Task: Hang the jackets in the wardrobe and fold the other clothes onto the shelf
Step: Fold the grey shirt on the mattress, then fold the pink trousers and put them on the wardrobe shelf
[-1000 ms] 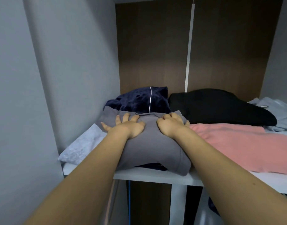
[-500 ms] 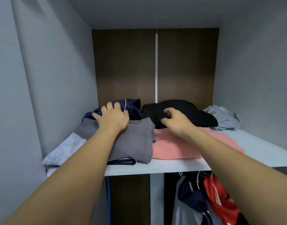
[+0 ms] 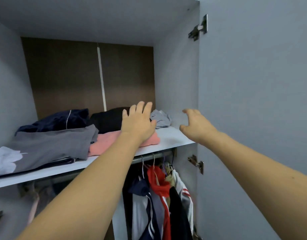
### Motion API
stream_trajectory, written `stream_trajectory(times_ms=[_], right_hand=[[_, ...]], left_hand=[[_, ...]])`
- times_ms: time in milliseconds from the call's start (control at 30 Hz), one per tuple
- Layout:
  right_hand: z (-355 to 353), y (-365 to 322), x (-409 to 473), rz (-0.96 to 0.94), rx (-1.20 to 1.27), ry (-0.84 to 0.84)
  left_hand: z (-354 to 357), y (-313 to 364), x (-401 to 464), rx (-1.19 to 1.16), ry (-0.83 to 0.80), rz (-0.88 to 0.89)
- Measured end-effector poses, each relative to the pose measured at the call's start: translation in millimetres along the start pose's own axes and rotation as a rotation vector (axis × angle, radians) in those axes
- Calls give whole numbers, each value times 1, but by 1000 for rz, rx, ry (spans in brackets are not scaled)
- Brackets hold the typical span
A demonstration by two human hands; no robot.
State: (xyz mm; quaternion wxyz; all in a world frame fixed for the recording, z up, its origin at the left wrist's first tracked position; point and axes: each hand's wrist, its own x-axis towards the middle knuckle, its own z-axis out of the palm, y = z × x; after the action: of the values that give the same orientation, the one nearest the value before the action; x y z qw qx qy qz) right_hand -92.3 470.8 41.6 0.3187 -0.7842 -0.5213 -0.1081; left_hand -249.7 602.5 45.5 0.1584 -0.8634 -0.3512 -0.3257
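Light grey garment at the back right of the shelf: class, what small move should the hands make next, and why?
Probably reach on and take hold of the light grey garment. It lies crumpled, not folded, unlike the pink garment beside it, and both the left hand and right hand hover open near it, holding nothing.

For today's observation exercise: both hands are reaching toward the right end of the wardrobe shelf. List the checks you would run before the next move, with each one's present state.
1. Left hand free, holding nothing: ok, fingers spread.
2. Right hand free: ok, open over the bare part of the shelf.
3. Light grey garment at the back right folded: not ok, it lies crumpled.
4. Grey folded garment settled on the shelf: ok.
5. Pink garment lying flat: ok.
6. Jackets hung on the rail below: ok for those visible; cannot tell whether any remain elsewhere.
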Motion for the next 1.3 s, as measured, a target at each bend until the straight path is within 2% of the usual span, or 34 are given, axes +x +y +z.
stream_trajectory(times_ms=[133, 400, 600, 700, 767, 1033, 1133, 1300], right_hand=[[-45, 31, -53, 83, -78, 39], [-115, 61, -159, 208, -253, 134], [-188, 106, -269, 194, -369, 332], [-229, 140, -325, 279, -413, 408], [-257, 166, -365, 346, -452, 417], [-367, 272, -533, 630, -590, 481], [-393, 316, -582, 733, -593, 487], [-416, 398, -660, 908, -593, 492]], left_hand=[[-4, 58, -19, -37, -14, 114], [-26, 149, -46, -264, -16, 302], [-70, 244, -88, -402, 143, 453], [-98, 314, -116, -462, 256, 605], [-116, 368, -133, -481, 276, 696], [-138, 574, -203, -489, 134, 844], [-137, 651, -226, -483, 120, 956], [-123, 787, -259, -604, 71, 1077]])
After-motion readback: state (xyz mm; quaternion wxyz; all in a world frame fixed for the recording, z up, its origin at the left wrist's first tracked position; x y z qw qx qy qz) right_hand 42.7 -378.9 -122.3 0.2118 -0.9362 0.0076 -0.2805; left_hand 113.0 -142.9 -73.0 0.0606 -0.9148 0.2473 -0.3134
